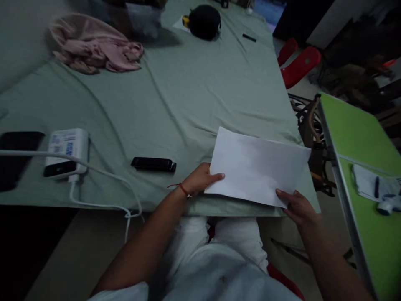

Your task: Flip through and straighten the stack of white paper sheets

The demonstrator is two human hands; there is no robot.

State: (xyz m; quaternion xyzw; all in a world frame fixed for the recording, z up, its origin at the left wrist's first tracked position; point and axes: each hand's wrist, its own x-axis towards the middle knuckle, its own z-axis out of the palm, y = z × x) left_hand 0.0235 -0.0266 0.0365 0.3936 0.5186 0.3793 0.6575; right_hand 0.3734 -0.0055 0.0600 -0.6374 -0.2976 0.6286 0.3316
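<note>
A blank white sheet of paper (250, 163) is held near the front edge of the cloth-covered table, turned sideways in front of me. My left hand (200, 179) grips its left edge, thumb on top and fingers hidden underneath. At the lower right corner, my right hand (296, 205) pinches the paper the same way. Whether it is one sheet or a few together, I cannot tell. Left of my left hand lies a black stapler (153, 164), apart from the paper.
A white power bank (67, 148) with a white cable (103, 169) lies at the left beside a dark phone (19, 154). Farther back are a crumpled pink cloth (103, 50) and a black rounded pouch (205, 21). A green table (363, 129) stands at the right, near red chairs (302, 65).
</note>
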